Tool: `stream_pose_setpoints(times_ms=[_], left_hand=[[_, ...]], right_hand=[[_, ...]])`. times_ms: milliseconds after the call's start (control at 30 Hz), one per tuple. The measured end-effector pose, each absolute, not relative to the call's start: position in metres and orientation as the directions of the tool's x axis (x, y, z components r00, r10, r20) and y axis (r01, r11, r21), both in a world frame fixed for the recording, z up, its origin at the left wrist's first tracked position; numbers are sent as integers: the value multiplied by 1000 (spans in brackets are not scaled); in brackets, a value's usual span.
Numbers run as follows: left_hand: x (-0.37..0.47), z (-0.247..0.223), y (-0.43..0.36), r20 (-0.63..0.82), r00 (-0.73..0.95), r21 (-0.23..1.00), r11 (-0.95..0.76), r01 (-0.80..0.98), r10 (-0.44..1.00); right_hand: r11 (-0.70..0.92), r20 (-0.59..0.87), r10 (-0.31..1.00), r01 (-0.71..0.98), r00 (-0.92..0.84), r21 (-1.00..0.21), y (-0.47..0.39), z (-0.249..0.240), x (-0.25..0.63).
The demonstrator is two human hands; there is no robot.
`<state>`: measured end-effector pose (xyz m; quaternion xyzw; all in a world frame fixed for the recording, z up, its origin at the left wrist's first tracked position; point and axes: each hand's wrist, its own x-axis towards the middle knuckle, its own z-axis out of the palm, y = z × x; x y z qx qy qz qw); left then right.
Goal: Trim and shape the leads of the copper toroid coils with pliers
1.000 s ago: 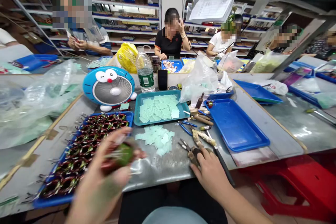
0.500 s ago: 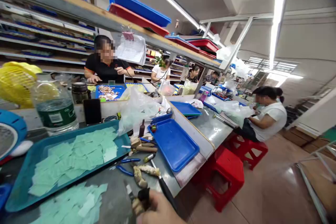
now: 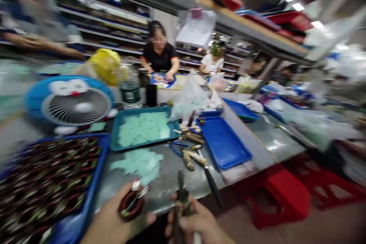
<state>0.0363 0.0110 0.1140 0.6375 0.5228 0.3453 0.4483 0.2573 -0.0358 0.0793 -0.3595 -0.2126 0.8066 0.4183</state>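
Observation:
In my left hand (image 3: pixel 114 213) is a dark red wire-wound ring coil (image 3: pixel 132 203) with metallic wire ends and a small white tag sticking up. My right hand (image 3: pixel 197 217) is closed around a hand tool that looks like pliers (image 3: pixel 180 188), its dark narrow tip pointing away from me; blur hides its finer shape. Both hands are over the near edge of the metal bench. Left of them, a blue tray (image 3: pixel 105 152) bears many similar dark coils. Beyond the hands lies a loose pile of pale green paper slips (image 3: pixel 143 164).
A teal tray (image 3: pixel 114 143) contains more green slips. Several tools, including blue-handled pliers (image 3: pixel 177 148) and a black-handled tool (image 3: pixel 213 187), lie near a blue tray (image 3: pixel 228 145). A blue fan (image 3: pixel 77 101) stands behind the coils. Red stools (image 3: pixel 283 194) stand at right; co-workers sit beyond.
The view has swung left, bringing the coil tray and fan into sight. My left hand has appeared holding a coil. My right hand still grips its tool, which now points more upright.

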Motion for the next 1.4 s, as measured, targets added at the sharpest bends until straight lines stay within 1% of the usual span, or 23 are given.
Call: stream_pose_setpoints(times_ms=[33,67,100,167,200,267,300,367,533,700,833,900,933,1000,1033,1067,1133,1200,1267,1400], left_hand=[[26,117,7,-74,220,930,-12,366,973],[18,120,5,-115,237,924,16,381,965],[13,123,4,-145,254,916,33,400,956],[10,127,5,-165,255,904,43,425,953],[11,128,6,-163,249,899,39,436,955],[13,126,6,-139,227,886,19,463,964],[14,125,5,-120,211,879,5,477,970],[15,120,4,-84,193,866,-25,499,978],[13,115,5,26,240,835,-153,529,970],[11,117,6,160,279,788,-293,542,947],[9,114,7,192,300,752,-336,567,935],[9,112,7,198,300,728,-345,593,933],[9,112,7,198,300,717,-347,605,933],[10,113,8,197,299,710,-347,613,933],[10,115,8,203,297,716,-348,606,933],[10,117,9,206,298,725,-350,593,932],[11,122,10,220,303,738,-361,570,927],[10,125,12,238,299,737,-372,564,924],[10,126,14,246,294,733,-376,566,924],[10,125,16,256,309,737,-391,551,916]], right_hand=[[-604,-439,795,-486,-419,-632,-36,80,261],[-642,-472,762,-415,-444,-645,-36,80,265],[-647,-481,742,-310,-467,-697,-35,81,270],[-520,-451,775,-41,-444,-853,-33,84,279],[-431,-429,797,98,-424,-897,-33,86,283],[-293,-406,822,315,-400,-903,-33,92,286],[-259,-407,819,371,-404,-892,-33,95,285],[-214,-394,802,400,-449,-891,-33,99,280],[-148,-325,783,348,-530,-926,-32,103,263],[-115,-322,782,385,-534,-916,-29,112,260],[-109,-331,789,413,-518,-904,-32,112,257],[-81,-309,839,459,-448,-885,-40,104,255],[-46,-268,883,497,-385,-867,-45,98,254],[63,-108,963,593,-249,-803,-54,85,253],[125,-15,978,640,-209,-759,-57,79,254],[188,62,976,676,-207,-712,-57,74,255],[314,131,944,701,-303,-640,-53,72,260],[410,122,895,683,-430,-604,-42,77,265],[472,107,849,653,-517,-592,-31,87,268],[555,173,802,605,-572,-571,-18,106,267]])
